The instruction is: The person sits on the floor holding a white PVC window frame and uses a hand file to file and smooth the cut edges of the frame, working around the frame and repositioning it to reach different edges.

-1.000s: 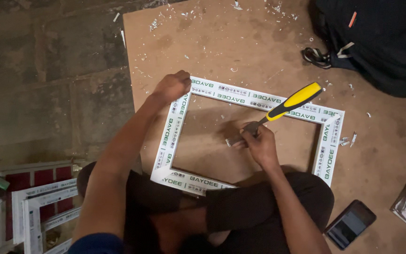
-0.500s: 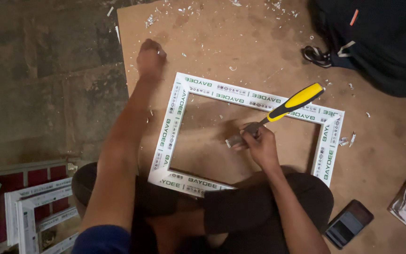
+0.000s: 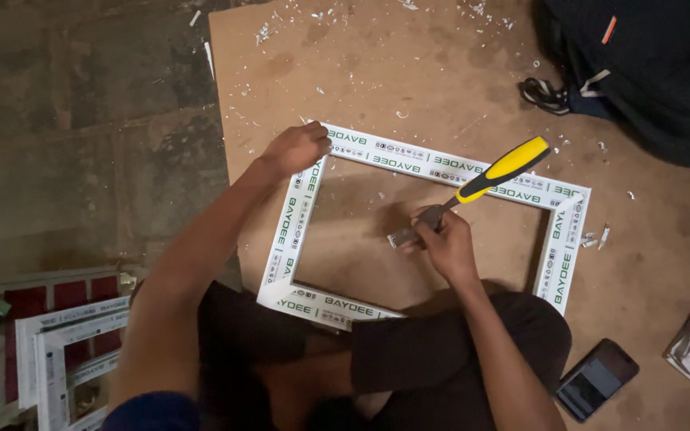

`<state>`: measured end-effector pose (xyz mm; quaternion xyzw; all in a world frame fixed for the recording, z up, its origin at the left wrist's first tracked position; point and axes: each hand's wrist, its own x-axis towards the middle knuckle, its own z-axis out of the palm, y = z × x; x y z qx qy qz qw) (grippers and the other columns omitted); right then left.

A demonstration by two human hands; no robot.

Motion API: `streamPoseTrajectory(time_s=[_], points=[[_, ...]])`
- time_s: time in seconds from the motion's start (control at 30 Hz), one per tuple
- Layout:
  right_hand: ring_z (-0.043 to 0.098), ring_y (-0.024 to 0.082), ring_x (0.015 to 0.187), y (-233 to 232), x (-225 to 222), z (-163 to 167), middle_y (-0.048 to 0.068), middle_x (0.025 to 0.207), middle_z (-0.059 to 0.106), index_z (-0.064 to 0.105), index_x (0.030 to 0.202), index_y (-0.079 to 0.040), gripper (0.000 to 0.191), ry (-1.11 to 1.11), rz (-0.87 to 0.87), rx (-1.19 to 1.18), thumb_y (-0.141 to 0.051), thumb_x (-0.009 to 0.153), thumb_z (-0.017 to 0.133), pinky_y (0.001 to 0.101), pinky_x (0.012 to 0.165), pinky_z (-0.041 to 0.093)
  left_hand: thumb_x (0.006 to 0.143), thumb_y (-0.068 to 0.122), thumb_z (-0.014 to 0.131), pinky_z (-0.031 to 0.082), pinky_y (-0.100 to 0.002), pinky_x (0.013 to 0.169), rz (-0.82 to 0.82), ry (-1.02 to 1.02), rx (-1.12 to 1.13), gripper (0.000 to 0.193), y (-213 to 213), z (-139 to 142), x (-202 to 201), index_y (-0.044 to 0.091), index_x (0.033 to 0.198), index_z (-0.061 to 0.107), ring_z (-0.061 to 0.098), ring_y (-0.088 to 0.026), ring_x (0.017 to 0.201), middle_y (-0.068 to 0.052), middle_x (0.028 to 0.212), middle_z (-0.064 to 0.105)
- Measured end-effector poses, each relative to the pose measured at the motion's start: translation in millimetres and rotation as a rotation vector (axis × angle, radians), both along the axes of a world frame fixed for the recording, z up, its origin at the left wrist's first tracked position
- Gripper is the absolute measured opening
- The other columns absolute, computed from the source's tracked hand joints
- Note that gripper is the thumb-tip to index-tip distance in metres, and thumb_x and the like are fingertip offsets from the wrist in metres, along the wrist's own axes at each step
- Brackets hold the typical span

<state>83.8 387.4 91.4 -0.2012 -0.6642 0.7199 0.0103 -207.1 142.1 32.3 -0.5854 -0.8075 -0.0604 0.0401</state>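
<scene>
The white rectangular plastic frame (image 3: 422, 225) lies flat on the brown fibreboard sheet (image 3: 377, 72). The left hand (image 3: 297, 148) is closed over its far-left corner; inside the frame, the right hand (image 3: 444, 242) grips a yellow-and-black-handled chisel (image 3: 481, 183).

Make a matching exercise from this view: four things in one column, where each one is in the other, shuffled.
1. left hand
2. chisel
3. phone
4. black bag

a. top right corner of the board
b. on the white frame's upper left corner
c. gripped by the right hand, inside the frame
d. beside the person's right knee

Pairs: 1-b, 2-c, 3-d, 4-a
</scene>
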Motion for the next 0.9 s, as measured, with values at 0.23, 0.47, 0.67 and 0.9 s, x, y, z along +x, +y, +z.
streamPoseTrajectory(time_s=[0.23,0.47,0.67,0.9], points=[[0.077,0.026,0.069,1.0,1.4,-0.6,0.017,0.085,0.072,0.064,0.111,0.01,0.018,-0.013,-0.003,-0.006,-0.002,0.097,0.061,0.0338,0.059,0.065,0.086,0.011,0.064,0.057,-0.041,0.084,-0.014,-0.016,-0.054,0.008,7.3,-4.1,-7.2,0.007,0.083,0.071,0.066,-0.029,0.102,-0.011,0.097,0.068],[0.077,0.026,0.069,1.8,1.0,-10.7,0.017,0.084,0.072,0.061,0.111,0.009,0.018,-0.034,-0.001,-0.058,-0.002,0.097,0.061,0.0349,0.059,0.065,0.083,0.007,0.065,0.056,-0.041,0.089,-0.018,-0.022,-0.038,0.006,9.3,-6.9,-12.1,0.008,0.08,0.07,0.066,-0.031,0.102,-0.012,0.096,0.068],[0.077,0.026,0.069,3.3,2.1,-10.4,0.017,0.085,0.072,0.063,0.111,0.009,0.017,0.002,-0.011,-0.093,-0.001,0.097,0.061,0.0347,0.06,0.066,0.081,0.001,0.062,0.057,-0.041,0.086,0.061,-0.028,-0.013,0.012,11.3,-20.2,-4.2,0.001,0.09,0.069,0.065,-0.032,0.106,-0.014,0.103,0.068],[0.076,0.023,0.067,0.4,1.9,-8.3,0.014,0.087,0.071,0.064,0.11,0.008,0.017,-0.007,-0.002,0.004,0.0,0.095,0.062,0.0312,0.057,0.062,0.084,0.002,0.062,0.056,-0.043,0.087,0.207,-0.001,0.014,0.014,13.7,-39.6,-4.5,-0.003,0.096,0.068,0.063,-0.035,0.107,-0.019,0.105,0.066]])
